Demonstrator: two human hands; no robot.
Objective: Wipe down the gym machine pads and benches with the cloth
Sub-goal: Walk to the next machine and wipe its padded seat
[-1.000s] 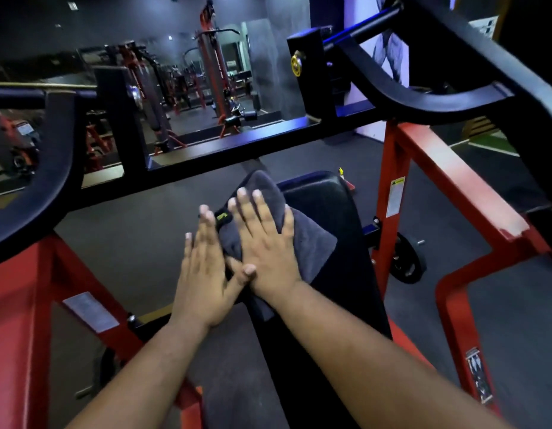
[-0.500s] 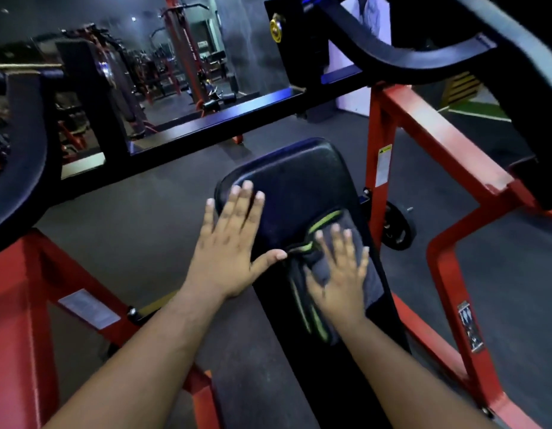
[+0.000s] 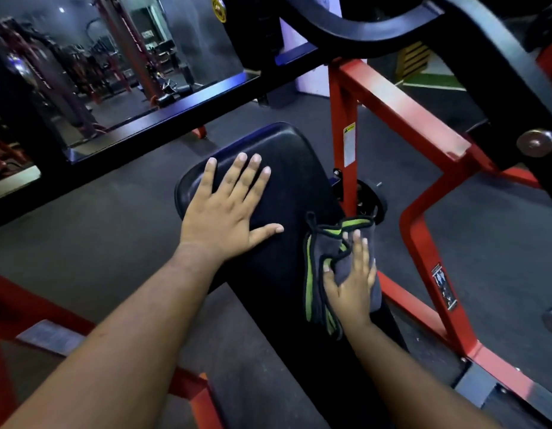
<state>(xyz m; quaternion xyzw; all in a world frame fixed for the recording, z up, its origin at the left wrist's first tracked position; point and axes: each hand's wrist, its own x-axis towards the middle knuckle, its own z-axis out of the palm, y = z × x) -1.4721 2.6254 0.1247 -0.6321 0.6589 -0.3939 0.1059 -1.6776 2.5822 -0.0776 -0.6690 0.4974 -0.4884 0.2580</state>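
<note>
Floor: dark gym mat
Left hand (image 3: 225,212): flat on black pad (image 3: 287,156), fingers straight
Right hand (image 3: 353,283): presses grey cloth (image 3: 327,258) (green-edged) at pad's right side, fingers straight

Both forearms are bare; no sleeve shows. The left hand (image 3: 225,218) and right hand (image 3: 352,286) are ungloved. Fingernails are cut short.

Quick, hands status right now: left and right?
Left hand: open, fingers spread flat on the bench pad, holding nothing.
Right hand: open, straight fingers pressing the cloth against the pad's right edge.
</note>
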